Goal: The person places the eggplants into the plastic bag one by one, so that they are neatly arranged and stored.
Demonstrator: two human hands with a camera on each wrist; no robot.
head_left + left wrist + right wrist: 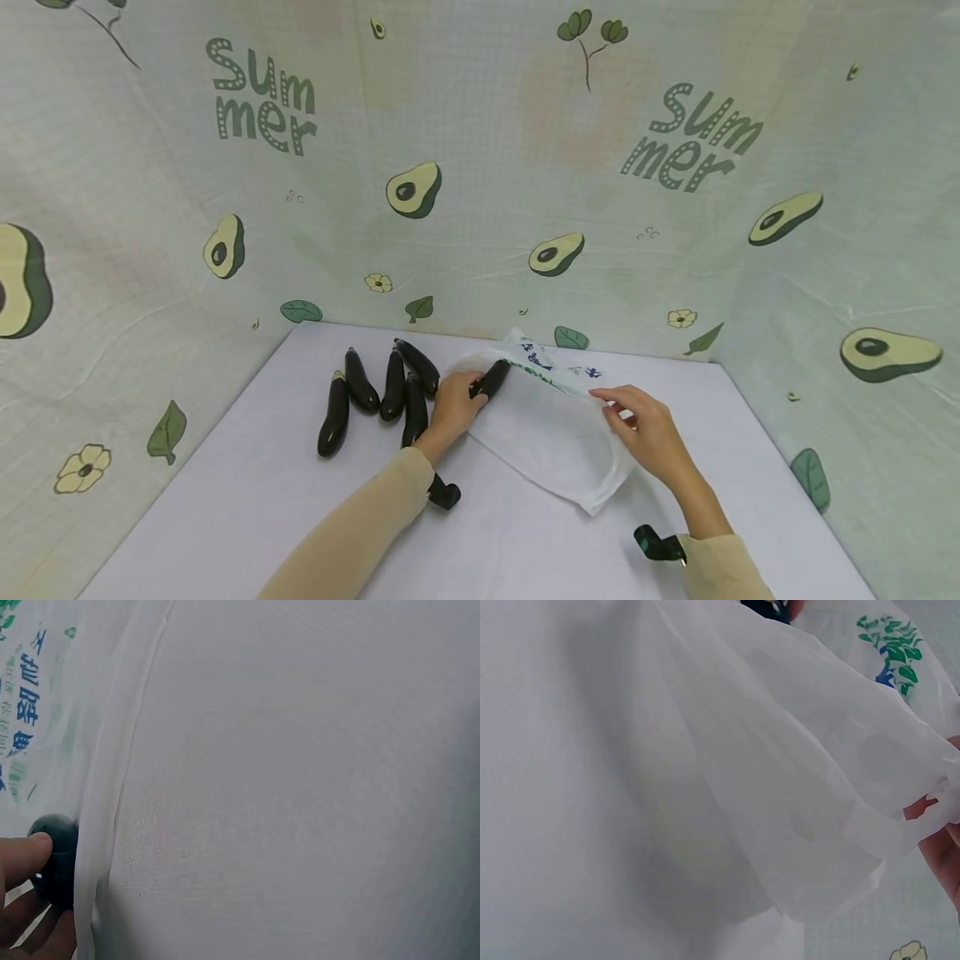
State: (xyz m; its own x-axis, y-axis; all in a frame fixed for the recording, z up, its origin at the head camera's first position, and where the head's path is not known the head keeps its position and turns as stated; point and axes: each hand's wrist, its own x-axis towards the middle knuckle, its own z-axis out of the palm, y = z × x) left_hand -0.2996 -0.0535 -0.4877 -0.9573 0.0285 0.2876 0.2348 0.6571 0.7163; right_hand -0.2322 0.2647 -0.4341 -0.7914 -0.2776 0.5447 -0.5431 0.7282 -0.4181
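Observation:
My left hand (450, 408) grips a dark purple eggplant (492, 378) at the mouth of a thin white plastic bag (536, 437) with green and blue print. In the left wrist view the thumb and fingers hold the rounded eggplant (58, 859) right beside the bag's edge (101, 795). At the bag's other side, my right hand (647, 432) pinches its rim and lifts it. Seen from the right wrist, the translucent bag (780, 757) hangs in folds from those fingers, and a bit of the dark eggplant (769, 609) shows at the top.
Several loose eggplants (333, 421) lie on the white tabletop (247, 500), left of the bag, one partly behind the left forearm. A hanging cloth (480, 125) printed with avocados surrounds the table. Small black devices (658, 546) are strapped to both wrists.

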